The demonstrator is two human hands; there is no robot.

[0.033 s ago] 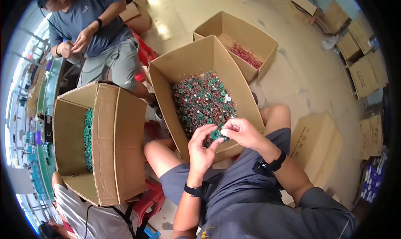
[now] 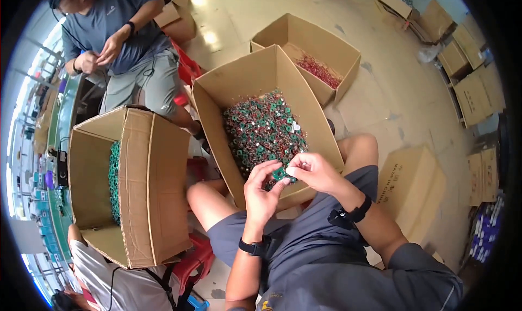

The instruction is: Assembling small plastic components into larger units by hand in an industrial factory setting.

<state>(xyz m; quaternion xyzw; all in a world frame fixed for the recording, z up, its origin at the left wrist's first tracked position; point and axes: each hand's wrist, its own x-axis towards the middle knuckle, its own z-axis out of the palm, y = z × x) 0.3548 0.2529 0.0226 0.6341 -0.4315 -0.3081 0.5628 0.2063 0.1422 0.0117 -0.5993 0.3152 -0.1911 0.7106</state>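
Observation:
Over the near end of a large cardboard box (image 2: 312, 112), my left hand (image 2: 262, 192) pinches a small green circuit board (image 2: 280, 174) between thumb and fingers. My right hand (image 2: 318, 172) meets it from the other side. Its thumb and forefinger are pinched together at the board's edge, on something too small to name. Below my hands, the box holds a heap of small green boards (image 2: 263, 126), mixed with reddish and silvery bits. Some are ring-shaped. My fingers partly cover the held board.
Behind the box stands another carton (image 2: 340, 55) with red pieces. At left, a tilted carton (image 2: 163, 186) holds green pieces. One co-worker (image 2: 117, 28) sits at the far left, another (image 2: 119, 284) at the near left. A flattened carton (image 2: 410, 188) lies on the right floor.

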